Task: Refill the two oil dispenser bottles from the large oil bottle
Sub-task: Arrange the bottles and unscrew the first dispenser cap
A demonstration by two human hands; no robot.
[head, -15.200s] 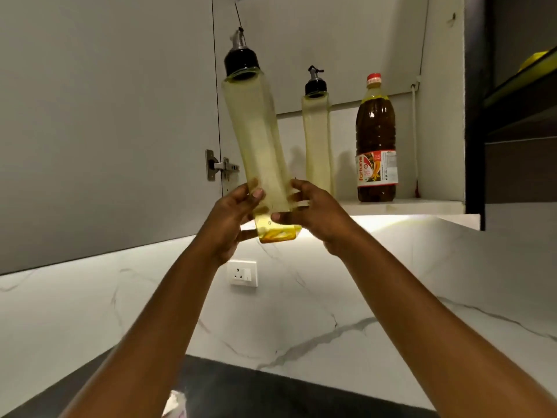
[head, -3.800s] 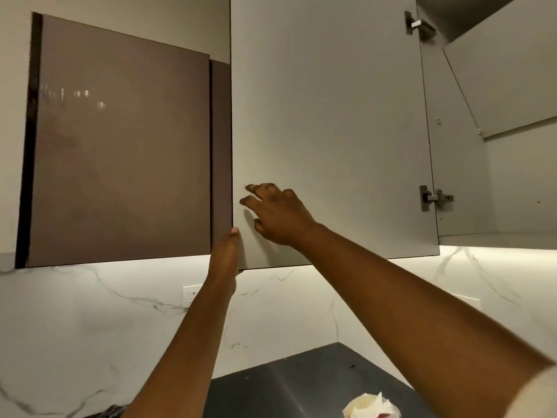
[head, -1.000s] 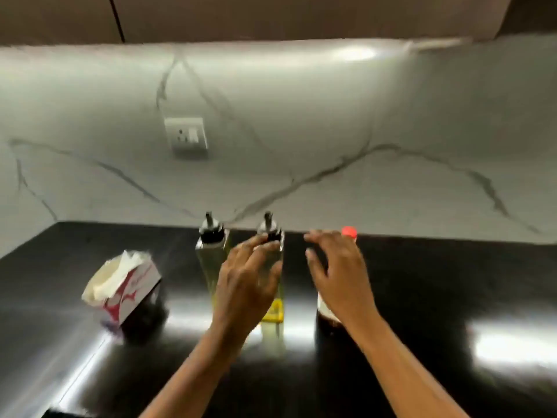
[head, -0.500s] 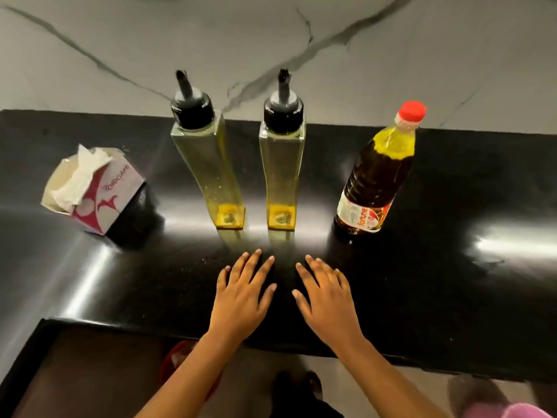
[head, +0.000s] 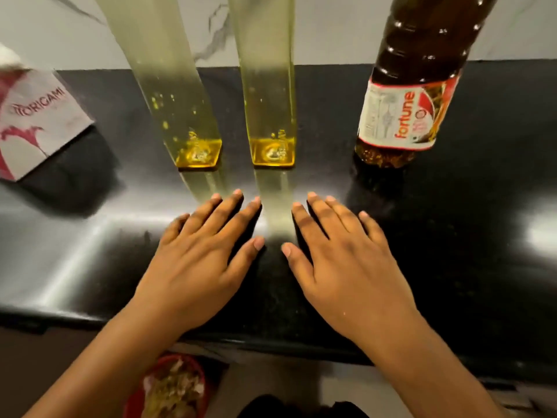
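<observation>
**Left hand [head: 196,257] and right hand [head: 346,260] flat on the glossy black worktop [head: 467,221] — nothing poured yet**

Both hands lie palm-down at lower centre of the frame, side by side, fingers straight and spread, holding nothing. A second ago they were raised at the bottles. Half a second ago they had already settled into this pose. Since then the view has dropped closer, and the bottle tops are now cut off at the upper edge.

Just beyond the fingertips stand a tall square clear-plastic dispenser bottle [head: 177,101] at centre left and its twin dispenser bottle [head: 268,86] at centre. Each holds only a thin layer of yellow oil at its base. At upper right, apart from the right hand, stands the large brown oil bottle with a red-and-white label [head: 413,86]. Dark oil fills all of it that shows. A white-and-pink tissue box [head: 39,116] sits at the left edge.

My reading is that the fetching from the cupboard is finished and all three bottles stand within reach, untouched. The caps are out of view, so I cannot tell whether any is off — opening a dispenser looks like the next step.
</observation>
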